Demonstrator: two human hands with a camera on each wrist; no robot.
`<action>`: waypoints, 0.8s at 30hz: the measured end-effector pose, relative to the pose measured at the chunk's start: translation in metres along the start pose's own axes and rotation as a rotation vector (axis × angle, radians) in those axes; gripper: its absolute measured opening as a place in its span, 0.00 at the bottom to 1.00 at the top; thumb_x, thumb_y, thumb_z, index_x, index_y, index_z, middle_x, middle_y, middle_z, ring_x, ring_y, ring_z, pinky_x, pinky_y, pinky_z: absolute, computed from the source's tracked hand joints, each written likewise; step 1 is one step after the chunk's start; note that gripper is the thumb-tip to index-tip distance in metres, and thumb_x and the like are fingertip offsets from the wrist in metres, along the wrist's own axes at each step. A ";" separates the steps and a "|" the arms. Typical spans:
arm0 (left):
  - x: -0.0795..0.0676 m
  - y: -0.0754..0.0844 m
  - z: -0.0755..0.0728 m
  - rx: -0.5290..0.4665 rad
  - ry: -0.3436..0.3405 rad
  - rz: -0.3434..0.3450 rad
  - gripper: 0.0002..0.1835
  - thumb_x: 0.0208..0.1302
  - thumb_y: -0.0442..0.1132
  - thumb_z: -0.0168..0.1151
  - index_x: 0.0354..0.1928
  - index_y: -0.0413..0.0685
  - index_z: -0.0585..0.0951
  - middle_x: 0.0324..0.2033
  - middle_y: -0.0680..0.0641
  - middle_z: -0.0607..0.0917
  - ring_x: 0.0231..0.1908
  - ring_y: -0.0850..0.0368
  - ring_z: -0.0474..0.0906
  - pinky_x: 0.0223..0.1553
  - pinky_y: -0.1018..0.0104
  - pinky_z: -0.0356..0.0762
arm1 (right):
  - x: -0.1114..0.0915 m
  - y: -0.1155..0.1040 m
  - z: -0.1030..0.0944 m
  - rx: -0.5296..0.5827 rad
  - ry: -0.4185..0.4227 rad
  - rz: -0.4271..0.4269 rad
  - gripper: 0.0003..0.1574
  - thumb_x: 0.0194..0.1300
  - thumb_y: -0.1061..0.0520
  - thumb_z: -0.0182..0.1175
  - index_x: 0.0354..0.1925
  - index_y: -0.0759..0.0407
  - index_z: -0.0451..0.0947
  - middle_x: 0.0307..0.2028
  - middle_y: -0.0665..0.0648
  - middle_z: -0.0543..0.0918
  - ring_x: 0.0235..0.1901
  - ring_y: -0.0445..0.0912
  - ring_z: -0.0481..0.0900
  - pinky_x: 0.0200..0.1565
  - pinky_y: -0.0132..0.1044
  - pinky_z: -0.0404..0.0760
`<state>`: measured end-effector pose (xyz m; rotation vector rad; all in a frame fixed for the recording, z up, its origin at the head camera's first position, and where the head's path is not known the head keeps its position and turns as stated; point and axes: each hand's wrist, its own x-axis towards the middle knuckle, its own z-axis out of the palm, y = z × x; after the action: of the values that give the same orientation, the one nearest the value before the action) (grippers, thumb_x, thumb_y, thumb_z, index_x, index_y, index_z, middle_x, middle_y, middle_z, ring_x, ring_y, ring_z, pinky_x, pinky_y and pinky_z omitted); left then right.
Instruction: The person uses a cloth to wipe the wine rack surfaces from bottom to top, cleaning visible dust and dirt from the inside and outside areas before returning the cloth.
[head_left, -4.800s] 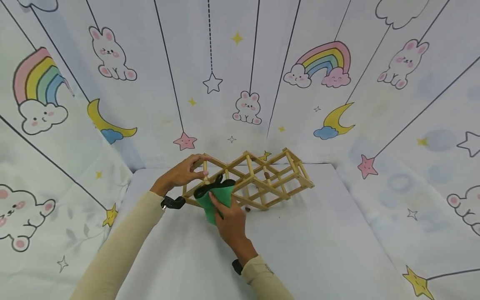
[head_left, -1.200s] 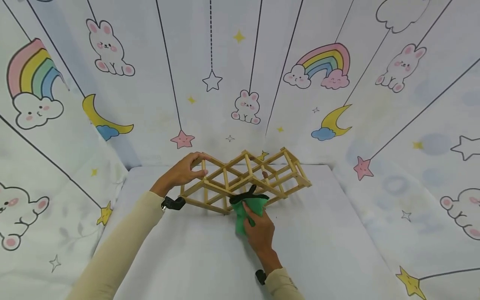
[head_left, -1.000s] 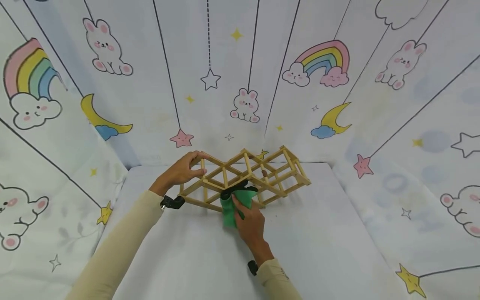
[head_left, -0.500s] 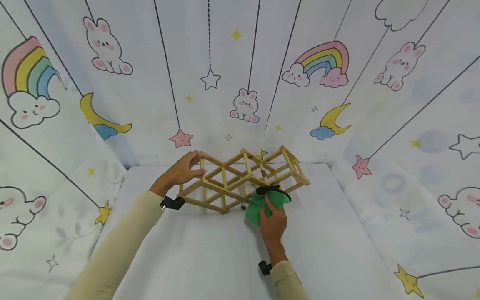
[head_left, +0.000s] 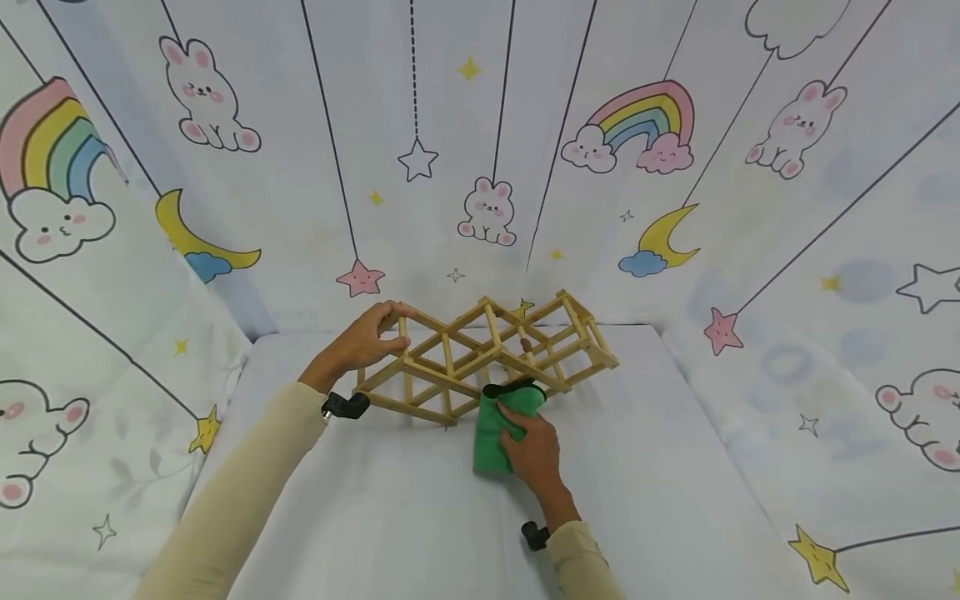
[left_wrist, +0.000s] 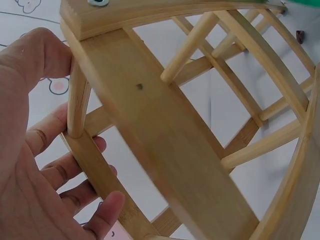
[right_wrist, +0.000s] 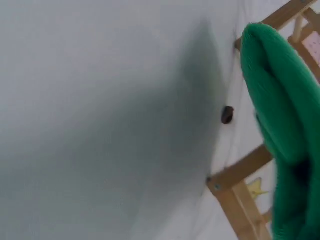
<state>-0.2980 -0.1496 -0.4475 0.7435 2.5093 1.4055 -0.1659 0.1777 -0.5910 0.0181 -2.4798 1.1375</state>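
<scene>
A light wooden lattice rack (head_left: 450, 379) of crossed slats and round dowels stands across the back of the table. My left hand (head_left: 365, 337) grips its left end, the fingers and thumb around an upright dowel (left_wrist: 78, 102), as the left wrist view shows close up. In my right hand (head_left: 534, 450) is a folded green cloth (head_left: 491, 437) with a dark edge, pinched at the front of the rack's middle. The cloth overlaps the lower front slats in the head view. From the right wrist, the cloth (right_wrist: 280, 110) fills the right side and the hand itself is hidden.
A small dark brown piece (right_wrist: 227, 115) lies on the white tabletop (head_left: 390, 508) by the rack. Another brown bit (head_left: 526, 345) shows among the dowels. Behind the table hangs a white backdrop (head_left: 315, 208) printed with rabbits, stars and rainbows.
My right hand and the cloth have moved from the rack's left end to its middle, passing back and forth along the front, lately leftward. The left hand keeps its grip on the rack.
</scene>
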 end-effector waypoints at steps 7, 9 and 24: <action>-0.003 0.000 0.007 0.036 0.047 -0.020 0.29 0.75 0.38 0.65 0.73 0.42 0.69 0.78 0.34 0.62 0.80 0.30 0.59 0.75 0.32 0.64 | 0.018 -0.023 -0.021 0.061 0.253 -0.363 0.33 0.60 0.69 0.71 0.62 0.48 0.87 0.55 0.68 0.88 0.49 0.58 0.89 0.46 0.54 0.89; -0.004 0.000 0.009 0.034 0.056 -0.027 0.30 0.74 0.39 0.66 0.73 0.43 0.68 0.79 0.34 0.59 0.79 0.29 0.58 0.71 0.30 0.69 | 0.026 -0.021 -0.026 -0.023 0.273 -0.384 0.33 0.62 0.66 0.70 0.64 0.46 0.86 0.57 0.69 0.87 0.48 0.60 0.89 0.43 0.56 0.89; -0.002 0.000 0.016 0.111 0.126 -0.072 0.30 0.66 0.38 0.64 0.71 0.48 0.72 0.77 0.36 0.65 0.75 0.30 0.61 0.73 0.20 0.43 | 0.015 0.068 -0.065 -0.105 0.411 0.028 0.32 0.59 0.67 0.68 0.60 0.45 0.89 0.57 0.67 0.88 0.53 0.62 0.88 0.47 0.59 0.86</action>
<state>-0.2901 -0.1379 -0.4561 0.5928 2.7004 1.3380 -0.1689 0.2727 -0.5970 -0.2552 -2.1713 0.9126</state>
